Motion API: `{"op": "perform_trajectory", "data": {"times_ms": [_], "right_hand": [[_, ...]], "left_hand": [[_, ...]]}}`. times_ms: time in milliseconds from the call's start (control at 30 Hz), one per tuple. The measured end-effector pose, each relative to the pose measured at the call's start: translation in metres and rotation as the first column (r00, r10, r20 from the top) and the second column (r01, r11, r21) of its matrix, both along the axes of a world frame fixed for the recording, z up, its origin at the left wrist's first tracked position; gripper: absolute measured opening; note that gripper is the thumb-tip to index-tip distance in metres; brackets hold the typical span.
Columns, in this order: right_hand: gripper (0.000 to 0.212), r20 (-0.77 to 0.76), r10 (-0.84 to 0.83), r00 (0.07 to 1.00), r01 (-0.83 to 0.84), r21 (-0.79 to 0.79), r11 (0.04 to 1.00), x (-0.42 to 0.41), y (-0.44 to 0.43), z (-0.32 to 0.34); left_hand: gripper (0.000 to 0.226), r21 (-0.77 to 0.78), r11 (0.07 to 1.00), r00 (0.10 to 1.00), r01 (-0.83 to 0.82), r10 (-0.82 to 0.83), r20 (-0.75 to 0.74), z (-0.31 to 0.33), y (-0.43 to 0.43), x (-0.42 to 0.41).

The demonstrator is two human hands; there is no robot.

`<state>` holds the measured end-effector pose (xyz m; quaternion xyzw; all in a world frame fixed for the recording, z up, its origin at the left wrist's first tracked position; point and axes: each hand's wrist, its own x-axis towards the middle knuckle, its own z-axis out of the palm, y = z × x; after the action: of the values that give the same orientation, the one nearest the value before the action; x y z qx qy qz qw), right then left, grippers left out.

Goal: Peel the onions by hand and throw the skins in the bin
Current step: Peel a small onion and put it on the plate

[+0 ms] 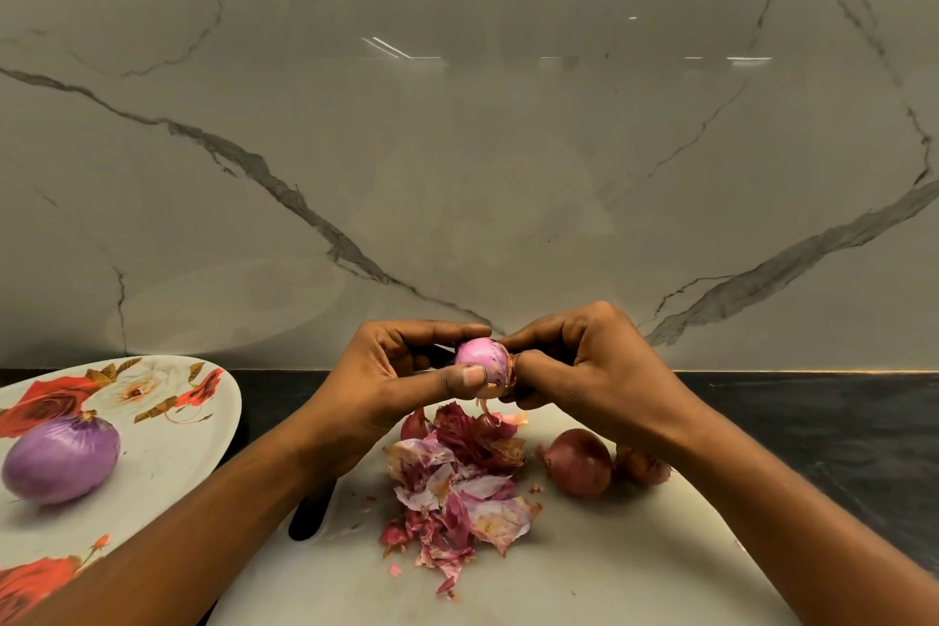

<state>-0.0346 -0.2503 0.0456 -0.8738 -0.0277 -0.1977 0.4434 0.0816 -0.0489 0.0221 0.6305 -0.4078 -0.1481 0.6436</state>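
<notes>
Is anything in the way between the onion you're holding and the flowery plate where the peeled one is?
Nothing visible blocks it. The small onion sits between the left hand and right hand, above the skins. The flowery plate has bare space beside the peeled onion.

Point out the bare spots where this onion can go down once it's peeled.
Free: the floral plate right of the peeled onion; the cutting board near its front edge, below the skins. Crowded: mid-board, with skins and unpeeled onions.
</notes>
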Motion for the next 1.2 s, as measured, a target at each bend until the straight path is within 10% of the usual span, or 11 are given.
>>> {"op": "perform_trajectory", "data": {"times_ms": [1200], "right_hand": [[0.022, 0.079, 0.0, 0.997, -0.005, 0.062, 0.998, 0.002, -0.0019, -0.0017]], "left_hand": [[0.048, -0.045, 0.994, 0.991, -0.102, 0.098, -0.088, 0.0026, -0.0023, 0.0007]]}}
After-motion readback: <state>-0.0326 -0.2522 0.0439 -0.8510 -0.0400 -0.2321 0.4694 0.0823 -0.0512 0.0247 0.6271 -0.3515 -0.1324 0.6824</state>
